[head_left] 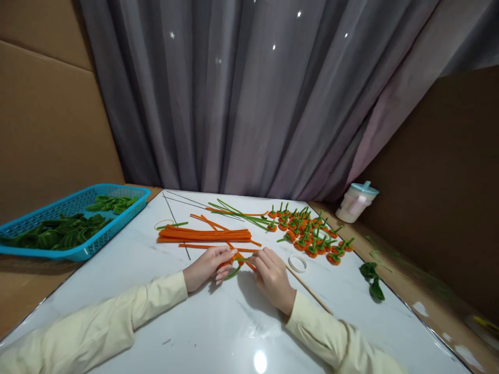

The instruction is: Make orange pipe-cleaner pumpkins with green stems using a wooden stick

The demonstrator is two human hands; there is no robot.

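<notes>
**An orange-and-green piece (237, 257) sits between your left hand (206, 266) and right hand (272, 275)**

You hold the piece just above the surface (195, 322), in the gap between your two hands. Your left hand pinches its fuzzy orange part between thumb and fingers. Your right hand has its fingertips closed on the end of a green strand that comes out of it; another bit of green curves below, beside your left fingers. An orange strip slants toward your right hand, but you cannot tell whether it belongs to the piece.

Just beyond your left hand lies a bundle of orange stems (205, 236), with loose orange strips around it. Past that, ahead of both hands, green stems (244, 214) cross one another. Ahead and to the right of your right hand stands a crowd of small orange pieces with green stalks (312, 249). A white ring (298, 263) lies near your right hand, and a wooden stick (312, 292) runs just beside it, back toward you.

Well to the right of that hand are dark green leaves (376, 290), with a lidded cup (355, 203) farther off. Well to the left of your left hand is a blue basket (82, 252) holding green leaf shapes (58, 231).
</notes>
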